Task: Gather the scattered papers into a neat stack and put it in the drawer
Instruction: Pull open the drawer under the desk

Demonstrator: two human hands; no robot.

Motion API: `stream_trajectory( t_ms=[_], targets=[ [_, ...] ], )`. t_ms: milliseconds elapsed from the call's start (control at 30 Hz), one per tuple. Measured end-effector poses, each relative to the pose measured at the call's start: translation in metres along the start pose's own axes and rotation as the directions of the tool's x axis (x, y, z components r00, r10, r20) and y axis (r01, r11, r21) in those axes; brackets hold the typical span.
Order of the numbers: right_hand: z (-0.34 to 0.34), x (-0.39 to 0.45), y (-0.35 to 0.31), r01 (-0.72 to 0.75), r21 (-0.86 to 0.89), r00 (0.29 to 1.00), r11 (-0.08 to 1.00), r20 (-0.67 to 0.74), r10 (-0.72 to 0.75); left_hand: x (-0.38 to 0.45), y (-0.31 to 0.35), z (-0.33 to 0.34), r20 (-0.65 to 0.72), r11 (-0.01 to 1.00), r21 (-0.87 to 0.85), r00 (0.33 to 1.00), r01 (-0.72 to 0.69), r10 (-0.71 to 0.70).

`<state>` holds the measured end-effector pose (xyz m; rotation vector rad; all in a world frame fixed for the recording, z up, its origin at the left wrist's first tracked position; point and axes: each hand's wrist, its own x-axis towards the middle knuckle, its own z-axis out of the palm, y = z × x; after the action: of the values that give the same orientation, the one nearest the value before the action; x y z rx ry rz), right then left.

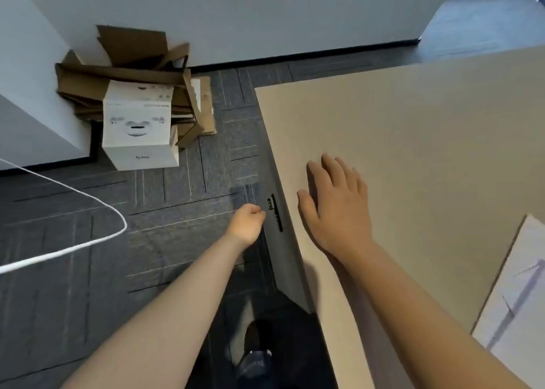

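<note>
A stack of white papers (519,294) lies on the beige desk (413,129) at the lower right, partly cut off by the frame edge. My right hand (336,205) rests flat on the desk near its left edge, fingers spread, holding nothing. Below that edge is the grey drawer front (280,253) with a black handle (275,211). My left hand (247,223) is curled into a loose fist right beside the handle; whether its fingers touch the handle is unclear. The drawer looks closed.
A white box (138,129) and flattened brown cardboard (132,64) are piled on the grey carpet by the wall corner at left. A white cable (88,202) loops across the floor at left. My shoe (259,347) is beneath the desk edge.
</note>
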<state>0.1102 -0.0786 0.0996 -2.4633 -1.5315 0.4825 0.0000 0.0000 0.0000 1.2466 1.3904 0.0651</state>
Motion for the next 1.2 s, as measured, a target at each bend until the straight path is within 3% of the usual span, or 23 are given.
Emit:
stream_trajectory(
  t_ms=[67,267,700,900,1000,1100,1200],
  targets=[
    [0.002,0.004,0.001,0.024,-0.019,0.994,1.0,-0.11,-0.026,0.015,0.001,0.007,0.008,0.998,-0.068,1.0,-0.001,0.001],
    [0.005,0.006,0.005,0.03,-0.01,0.991,0.999,-0.13,-0.031,0.035,0.005,0.023,0.01,0.981,-0.192,0.999,0.037,-0.036],
    [0.005,0.006,0.005,0.031,0.022,0.995,0.999,-0.093,-0.029,0.057,-0.01,0.019,-0.044,0.989,0.142,0.998,-0.042,0.049],
    [0.002,0.004,0.004,0.046,0.009,0.995,0.999,-0.092,-0.045,0.041,-0.027,-0.014,-0.062,0.999,0.047,0.998,-0.019,0.022],
    [0.002,0.002,0.001,0.041,-0.025,0.994,0.999,-0.097,-0.044,0.027,-0.037,-0.043,-0.183,0.993,-0.101,0.981,0.054,-0.072],
    [0.001,0.0,-0.002,0.033,-0.042,0.996,0.999,-0.08,-0.036,0.005,-0.043,-0.048,-0.367,0.958,-0.284,0.918,0.039,-0.146],
    [-0.001,-0.004,-0.005,0.033,-0.048,0.997,0.998,-0.073,-0.037,-0.026,-0.04,-0.034,-0.436,0.97,-0.237,0.898,-0.044,-0.066]
  ],
)
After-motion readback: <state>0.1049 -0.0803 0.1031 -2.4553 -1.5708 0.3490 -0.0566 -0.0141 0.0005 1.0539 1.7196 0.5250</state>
